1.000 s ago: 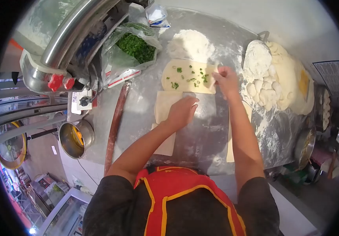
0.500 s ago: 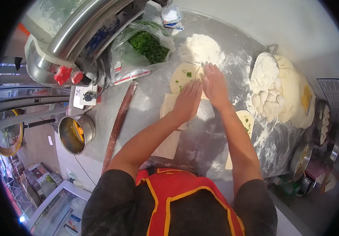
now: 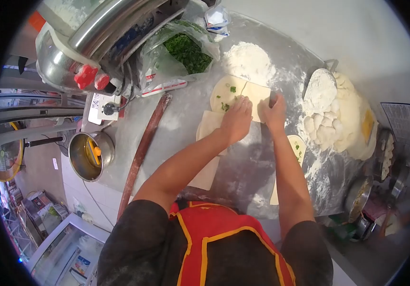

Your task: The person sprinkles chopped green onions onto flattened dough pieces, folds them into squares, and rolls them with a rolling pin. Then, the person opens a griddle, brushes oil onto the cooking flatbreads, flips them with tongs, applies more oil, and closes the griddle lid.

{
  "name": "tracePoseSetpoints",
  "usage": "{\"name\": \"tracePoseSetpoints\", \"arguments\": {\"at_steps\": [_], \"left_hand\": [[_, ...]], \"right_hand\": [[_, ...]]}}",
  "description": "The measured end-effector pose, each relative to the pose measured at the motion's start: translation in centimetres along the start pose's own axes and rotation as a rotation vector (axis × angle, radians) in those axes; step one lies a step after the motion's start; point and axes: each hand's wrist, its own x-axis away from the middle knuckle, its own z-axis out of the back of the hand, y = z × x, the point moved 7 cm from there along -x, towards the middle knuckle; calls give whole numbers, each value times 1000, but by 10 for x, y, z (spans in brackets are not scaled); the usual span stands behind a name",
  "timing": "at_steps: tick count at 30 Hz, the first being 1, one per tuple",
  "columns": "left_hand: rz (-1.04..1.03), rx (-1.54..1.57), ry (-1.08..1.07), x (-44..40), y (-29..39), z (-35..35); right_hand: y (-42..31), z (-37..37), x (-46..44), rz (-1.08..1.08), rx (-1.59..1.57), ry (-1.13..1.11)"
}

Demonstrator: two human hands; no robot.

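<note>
Left hand (image 3: 238, 121) flat on dough sheet (image 3: 261, 97), grip empty; right hand (image 3: 275, 114) at edge, grip unclear; flour pile (image 3: 249, 63), greens bag (image 3: 160, 59) near.

Strong light lands on the flour pile (image 3: 249, 62) and the dough sheet (image 3: 260, 93), nearly bleaching them; I can't see its source. Soft shadow greys the worktop (image 3: 243, 176) nearer the person. The machine's steel cylinder (image 3: 107, 28) throws glare. Toward the round black border everything bends, and the pans (image 3: 358, 199) at right sink into dim blur.
</note>
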Motion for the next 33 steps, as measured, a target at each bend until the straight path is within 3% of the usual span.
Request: {"name": "tracePoseSetpoints", "arguments": {"at_steps": [1, 4, 7, 10, 12, 14, 15, 18, 21, 24, 33], "left_hand": [[40, 80, 28, -3, 4, -4], [170, 293, 93, -7, 11, -9], [310, 568, 98, -8, 4, 6], [385, 983, 100, -6, -19, 28], [371, 1128, 192, -2, -43, 28], [493, 985, 128, 6, -59, 53], [554, 913, 96, 11, -68, 63], [425, 489, 233, 8, -109, 58], [446, 318, 202, 11, -118, 55], [473, 332, 398, 15, -122, 59], [548, 203, 233, 7, -108, 67]], "right_hand": [[6, 4, 1, -157, -4, -35], [27, -24, -12, -395, -414, -294], [-15, 0, -8, -436, -491, -434], [-58, 12, -5, -199, -450, -307], [-83, 2, 8, -180, -697, -344], [-91, -18, 14, -158, -958, -388], [-90, -22, 17, -115, -864, -360], [-95, -11, 20, 196, -347, -112], [-89, -20, 21, 261, -193, -10], [-63, -32, 14, -195, -342, -127], [-35, -81, 1, -368, -570, -374]]}}
